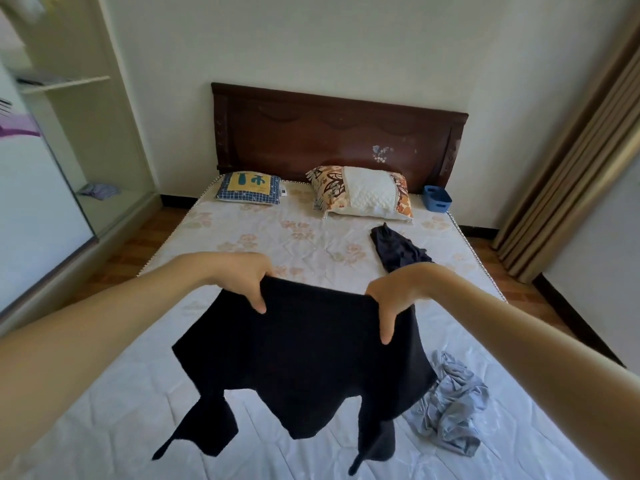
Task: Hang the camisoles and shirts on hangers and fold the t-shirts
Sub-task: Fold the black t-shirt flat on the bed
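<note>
Two bare hands hold a black soft-knit camisole (304,358) above the near half of the white quilted mattress (242,237). The left hand (242,277) and the right hand (388,299) each pinch its upper edge, thumbs in front; its straps dangle toward the near edge. A crumpled pale-blue shirt (453,410) lies just right of it; a dark rumpled garment (398,249) sits farther back. Bare mattress stretches left and centre, up to two pillows (360,192).
</note>
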{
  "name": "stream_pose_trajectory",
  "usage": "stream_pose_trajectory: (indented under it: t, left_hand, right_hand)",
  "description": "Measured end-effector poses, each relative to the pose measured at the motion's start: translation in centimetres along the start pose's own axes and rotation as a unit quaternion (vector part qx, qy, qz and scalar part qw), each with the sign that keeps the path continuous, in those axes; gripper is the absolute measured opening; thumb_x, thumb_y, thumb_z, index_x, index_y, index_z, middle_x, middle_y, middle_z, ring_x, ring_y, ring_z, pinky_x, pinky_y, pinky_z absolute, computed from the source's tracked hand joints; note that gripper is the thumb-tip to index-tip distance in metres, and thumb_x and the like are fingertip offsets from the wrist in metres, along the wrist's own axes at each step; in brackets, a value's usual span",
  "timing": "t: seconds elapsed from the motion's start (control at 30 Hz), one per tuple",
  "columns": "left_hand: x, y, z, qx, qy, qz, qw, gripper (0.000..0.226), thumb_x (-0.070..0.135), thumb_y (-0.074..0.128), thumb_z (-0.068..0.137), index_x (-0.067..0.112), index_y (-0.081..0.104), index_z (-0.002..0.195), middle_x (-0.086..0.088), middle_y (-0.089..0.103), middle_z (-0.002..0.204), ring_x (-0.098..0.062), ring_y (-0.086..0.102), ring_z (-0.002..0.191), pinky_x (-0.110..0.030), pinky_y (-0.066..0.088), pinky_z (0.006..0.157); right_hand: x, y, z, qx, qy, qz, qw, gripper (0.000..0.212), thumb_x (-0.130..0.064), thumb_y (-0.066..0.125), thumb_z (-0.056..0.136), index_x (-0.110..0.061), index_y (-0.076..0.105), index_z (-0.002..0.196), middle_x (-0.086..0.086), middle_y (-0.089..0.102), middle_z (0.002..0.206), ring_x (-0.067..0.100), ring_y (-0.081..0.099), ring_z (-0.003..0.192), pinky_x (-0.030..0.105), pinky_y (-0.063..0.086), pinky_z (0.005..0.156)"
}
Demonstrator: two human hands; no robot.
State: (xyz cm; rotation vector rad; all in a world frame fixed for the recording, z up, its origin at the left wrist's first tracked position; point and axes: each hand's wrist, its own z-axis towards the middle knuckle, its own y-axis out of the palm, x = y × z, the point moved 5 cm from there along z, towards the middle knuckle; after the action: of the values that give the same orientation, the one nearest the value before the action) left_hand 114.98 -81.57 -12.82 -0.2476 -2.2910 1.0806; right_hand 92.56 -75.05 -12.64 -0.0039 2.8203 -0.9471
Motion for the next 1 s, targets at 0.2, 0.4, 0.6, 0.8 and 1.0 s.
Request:
stream_pose_trajectory:
  t: [0.2, 0.4, 0.6, 0.8, 1.0]
  left_hand:
    - [-2.5, -11.6, 4.9, 0.315, -0.092, 0.122, 0.937, 0.025, 0.019, 0.076, 0.083, 0.011, 0.07, 0.106, -0.009, 0.068, 0.095, -0.028, 0.063, 0.088, -0.029, 0.045, 0.061]
    - [3.1, -23.6, 0.3, 0.617, -0.038, 0.141, 0.774, 0.014, -0.005, 0.058, 0.086, 0.007, 0.062, 0.078, -0.004, 0.052, 0.064, -0.036, 0.061, 0.073, -0.034, 0.042, 0.058]
    - [2.3, -20.9, 2.6, 0.663, -0.009, 0.172, 0.729, 0.025, -0.016, 0.052, 0.072, 0.007, 0.058, 0.078, -0.006, 0.047, 0.062, -0.031, 0.048, 0.056, -0.031, 0.029, 0.047]
    - [-5.7, -5.6, 13.2, 0.526, 0.007, 0.248, 0.814, 0.046, -0.019, 0.074, 0.029, 0.009, 0.051, 0.058, -0.007, 0.043, 0.048, -0.023, 0.036, 0.032, -0.012, 0.001, 0.055]
    - [-18.2, 19.4, 24.1, 0.365, -0.014, 0.234, 0.901, 0.059, -0.023, 0.067, 0.01, 0.008, 0.047, 0.055, -0.007, 0.04, 0.05, -0.022, 0.04, 0.034, -0.009, 0.004, 0.055]
  right_hand:
    - [3.2, -13.9, 2.3, 0.421, 0.07, 0.0, 0.905, 0.023, -0.014, 0.067, 0.086, -0.001, 0.066, 0.105, 0.014, 0.063, 0.102, 0.032, 0.059, 0.097, 0.032, 0.042, 0.075]
    - [1.9, -25.1, -7.5, 0.713, 0.035, 0.07, 0.696, 0.017, 0.01, 0.046, 0.073, -0.007, 0.049, 0.075, 0.009, 0.048, 0.073, 0.032, 0.045, 0.068, 0.031, 0.036, 0.056]
    - [1.0, -23.6, -4.1, 0.728, 0.011, -0.094, 0.679, 0.02, 0.008, 0.05, 0.082, -0.004, 0.055, 0.097, 0.015, 0.056, 0.093, 0.04, 0.056, 0.073, 0.036, 0.032, 0.057]
    - [3.6, -12.2, 14.2, 0.606, -0.027, -0.119, 0.786, 0.032, 0.013, 0.073, 0.062, -0.005, 0.056, 0.081, 0.011, 0.048, 0.067, 0.029, 0.041, 0.044, 0.023, 0.014, 0.036]
    - [7.3, 8.2, 35.6, 0.48, 0.011, -0.117, 0.87, 0.042, 0.02, 0.073, 0.053, -0.008, 0.055, 0.078, 0.002, 0.031, 0.071, 0.02, 0.034, 0.058, 0.025, 0.011, 0.041]
